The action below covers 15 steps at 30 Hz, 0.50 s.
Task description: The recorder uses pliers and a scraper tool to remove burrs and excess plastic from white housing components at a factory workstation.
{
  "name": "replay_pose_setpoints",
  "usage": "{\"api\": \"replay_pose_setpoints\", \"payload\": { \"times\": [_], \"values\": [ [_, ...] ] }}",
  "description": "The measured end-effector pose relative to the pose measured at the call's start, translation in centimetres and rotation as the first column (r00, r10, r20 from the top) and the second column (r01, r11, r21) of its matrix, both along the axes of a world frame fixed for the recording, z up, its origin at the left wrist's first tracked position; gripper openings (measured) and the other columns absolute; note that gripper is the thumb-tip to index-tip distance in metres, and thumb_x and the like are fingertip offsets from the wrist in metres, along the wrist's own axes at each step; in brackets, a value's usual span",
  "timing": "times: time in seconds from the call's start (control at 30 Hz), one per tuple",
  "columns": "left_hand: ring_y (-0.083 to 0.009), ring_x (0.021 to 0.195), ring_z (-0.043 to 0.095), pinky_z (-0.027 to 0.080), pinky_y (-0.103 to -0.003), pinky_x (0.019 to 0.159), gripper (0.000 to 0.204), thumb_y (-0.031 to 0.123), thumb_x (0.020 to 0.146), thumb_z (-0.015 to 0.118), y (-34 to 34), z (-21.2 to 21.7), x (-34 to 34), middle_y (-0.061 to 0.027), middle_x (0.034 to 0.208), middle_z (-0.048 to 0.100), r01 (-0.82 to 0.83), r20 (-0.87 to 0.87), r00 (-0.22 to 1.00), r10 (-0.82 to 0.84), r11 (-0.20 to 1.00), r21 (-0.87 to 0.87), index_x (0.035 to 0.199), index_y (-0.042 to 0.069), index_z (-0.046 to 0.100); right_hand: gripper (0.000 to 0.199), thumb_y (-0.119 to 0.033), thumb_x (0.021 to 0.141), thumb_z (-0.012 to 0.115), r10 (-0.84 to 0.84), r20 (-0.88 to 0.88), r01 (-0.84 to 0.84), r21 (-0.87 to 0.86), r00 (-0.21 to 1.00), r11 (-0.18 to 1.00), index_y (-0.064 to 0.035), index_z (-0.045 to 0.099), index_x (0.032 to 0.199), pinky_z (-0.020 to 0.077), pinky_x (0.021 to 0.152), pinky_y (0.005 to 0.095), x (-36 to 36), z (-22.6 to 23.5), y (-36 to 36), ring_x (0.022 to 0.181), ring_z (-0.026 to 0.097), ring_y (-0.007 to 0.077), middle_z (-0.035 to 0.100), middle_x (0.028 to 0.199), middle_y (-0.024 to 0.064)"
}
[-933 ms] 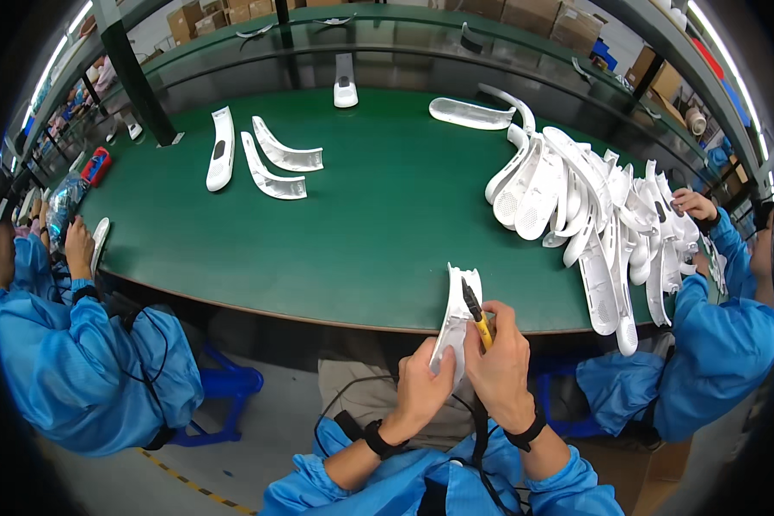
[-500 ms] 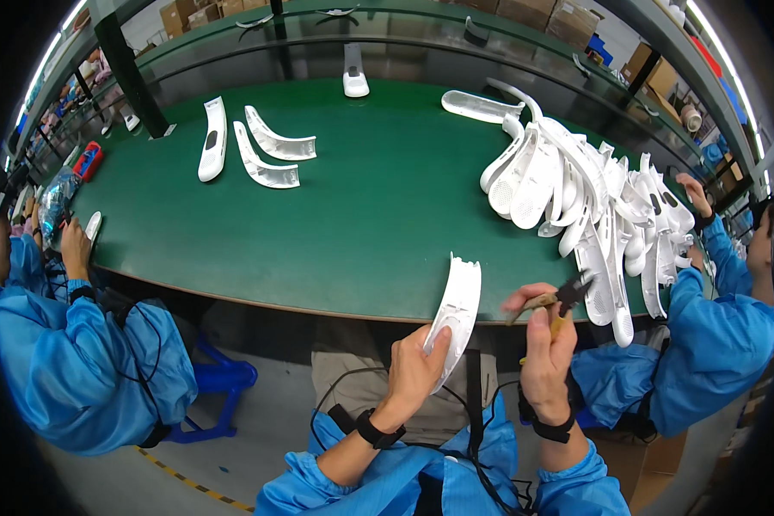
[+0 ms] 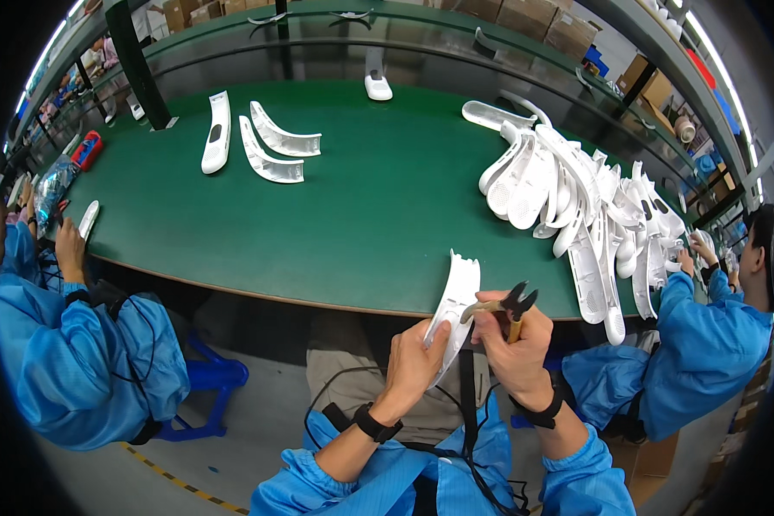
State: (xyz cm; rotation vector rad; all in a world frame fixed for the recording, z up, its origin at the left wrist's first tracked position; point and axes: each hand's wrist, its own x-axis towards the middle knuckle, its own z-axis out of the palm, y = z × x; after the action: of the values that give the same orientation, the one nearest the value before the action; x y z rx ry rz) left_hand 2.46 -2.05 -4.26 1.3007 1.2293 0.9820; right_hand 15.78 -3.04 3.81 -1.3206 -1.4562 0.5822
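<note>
My left hand [image 3: 411,368] grips the lower end of a curved white plastic shell [image 3: 458,292], its ribbed inner side up and its squared end pointing away from me, at the table's near edge. Close on its right, my right hand [image 3: 525,348] is wrapped round a pair of cutting pliers [image 3: 516,303] with dark jaws and worn yellow handles. The jaws point up and away from the shell. One handle end overlaps the shell's right edge; whether it touches is unclear.
On the green table [image 3: 361,215], a large heap of white shells [image 3: 568,189] lies right. Two curved shells [image 3: 275,159] and a longer piece with a dark oval [image 3: 218,138] lie far left. Another piece [image 3: 377,84] stands at the back. Co-workers in blue sit left [image 3: 86,361] and right [image 3: 705,344].
My right hand has moved left with the pliers, from beside the heap to right next to the shell. My left hand still holds the shell in nearly the same place.
</note>
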Motion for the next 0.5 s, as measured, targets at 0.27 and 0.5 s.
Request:
{"api": "replay_pose_setpoints", "payload": {
  "times": [0.27, 0.5],
  "values": [
    [-0.0349, 0.051, 0.055, 0.043, -0.039, 0.052, 0.036, 0.032, 0.098, 0.055, 0.0, 0.4, -0.2, -0.0212, 0.060, 0.055, -0.009, -0.018, 1.000, 0.010, 0.999, 0.041, 0.090, -0.002, 0.066, 0.019, 0.002, 0.080, 0.072, -0.054, 0.157, 0.020, 0.213, 0.986, 0.977, 0.0006, 0.069, 0.098, 0.0496, 0.060, 0.0216, -1.3, 1.8, 0.0, 0.068, 0.064, 0.0097, 0.069, 0.085, 0.0079],
    [-0.0420, 0.058, 0.059, 0.043, -0.042, 0.052, 0.036, 0.031, 0.098, 0.055, 0.1, 0.3, -0.2, -0.0243, 0.062, 0.056, -0.028, -0.003, 1.000, 0.028, 0.998, 0.061, 0.087, -0.002, 0.065, 0.022, 0.004, 0.079, 0.073, 0.013, 0.331, -0.084, 0.200, 0.944, 0.976, 0.0019, 0.069, 0.100, 0.0505, 0.062, 0.0223, -1.0, 0.4, 1.1, 0.070, 0.064, 0.0098, 0.069, 0.086, 0.0076]
  ]
}}
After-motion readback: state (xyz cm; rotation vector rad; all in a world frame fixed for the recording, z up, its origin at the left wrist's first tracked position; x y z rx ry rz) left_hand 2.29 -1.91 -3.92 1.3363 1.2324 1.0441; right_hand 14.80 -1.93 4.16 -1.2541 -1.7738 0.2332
